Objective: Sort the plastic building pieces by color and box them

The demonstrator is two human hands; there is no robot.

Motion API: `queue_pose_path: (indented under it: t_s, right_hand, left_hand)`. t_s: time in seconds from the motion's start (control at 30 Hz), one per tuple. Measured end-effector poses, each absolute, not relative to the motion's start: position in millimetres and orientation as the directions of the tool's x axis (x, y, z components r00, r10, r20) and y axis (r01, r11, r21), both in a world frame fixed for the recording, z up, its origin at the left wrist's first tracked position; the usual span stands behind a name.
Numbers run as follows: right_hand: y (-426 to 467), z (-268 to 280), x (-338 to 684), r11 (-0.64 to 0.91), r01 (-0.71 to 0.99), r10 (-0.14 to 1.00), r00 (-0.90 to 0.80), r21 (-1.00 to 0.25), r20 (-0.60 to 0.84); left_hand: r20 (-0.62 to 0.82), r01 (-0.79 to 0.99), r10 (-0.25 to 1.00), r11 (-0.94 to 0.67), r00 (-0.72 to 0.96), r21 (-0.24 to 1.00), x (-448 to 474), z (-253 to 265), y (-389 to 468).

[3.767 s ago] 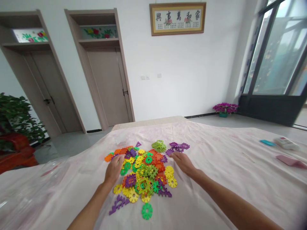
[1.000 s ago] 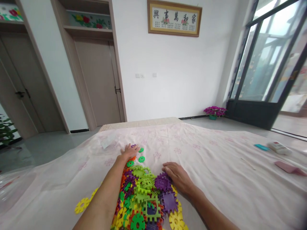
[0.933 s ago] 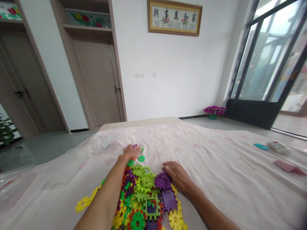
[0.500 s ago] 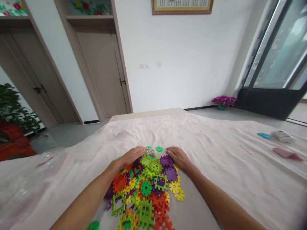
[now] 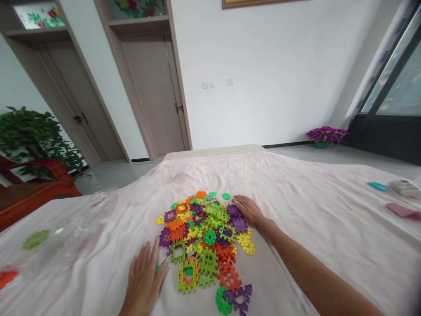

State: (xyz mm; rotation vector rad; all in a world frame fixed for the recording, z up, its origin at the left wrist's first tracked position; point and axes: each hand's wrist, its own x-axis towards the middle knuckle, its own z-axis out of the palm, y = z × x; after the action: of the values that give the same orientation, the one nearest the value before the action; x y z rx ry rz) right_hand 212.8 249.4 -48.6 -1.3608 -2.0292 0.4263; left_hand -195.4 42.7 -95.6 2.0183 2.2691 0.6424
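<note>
A loose heap of colourful plastic interlocking pieces (image 5: 208, 261) lies on the pale bedsheet (image 5: 296, 206). It mixes notched squares and toothed discs in green, purple, orange and yellow. My left hand (image 5: 144, 272) is spread flat at the heap's near left side, with a bit of a green piece (image 5: 157, 268) showing between thumb and fingers. My right hand (image 5: 247, 209) rests with fingers stretched at the far right edge, beside a purple square piece (image 5: 239, 225). Closest to me lie a green disc (image 5: 223, 301) and a purple triangular piece (image 5: 240, 298).
Crumpled clear plastic bags (image 5: 70, 232) lie at left, with a lime disc (image 5: 36, 239) and an orange piece (image 5: 8, 277). On the right are a blue packet (image 5: 379, 186), a white pack (image 5: 405, 188) and a pink item (image 5: 403, 210). A wooden chair (image 5: 42, 184) stands left.
My left hand has moved from the heap's far left edge back toward me, to its near left side. My right hand stays at the far right edge. The view has turned left.
</note>
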Motion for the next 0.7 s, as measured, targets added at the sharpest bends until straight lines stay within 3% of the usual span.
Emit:
queue_pose_path:
  t_s: [0.2,0.3,0.4,0.5,0.6,0.7]
  right_hand:
    - [232,-48,178,0.286,0.628,0.955,-0.121,-0.724,0.272]
    - [223,-42,170,0.215,0.555,0.970,-0.025,-0.803,0.242]
    - [212,-34,173,0.253,0.594,0.962,-0.071,-0.764,0.263]
    - [199,-23,178,0.281,0.754,0.952,-0.139,-0.594,0.274]
    - [190,-12,175,0.202,0.870,0.968,-0.108,-0.449,0.226]
    - [189,-3,168,0.100,0.894,0.993,-0.063,-0.438,0.098]
  left_hand:
    - [0.306,0.824,0.944,-0.072,-0.127,0.563,-104,-61,93]
    - [0.282,0.795,0.959,-0.143,-0.036,0.589,-75,-47,94]
    - [0.333,0.837,0.925,-0.324,0.183,0.440,-63,-44,68]
    - [0.365,0.806,0.817,-0.545,0.447,0.232,-57,-47,38]
    - [0.408,0.789,0.755,-0.602,0.514,0.120,-48,-46,29]
    - [0.429,0.756,0.720,-0.644,0.546,0.117,-39,-39,41]
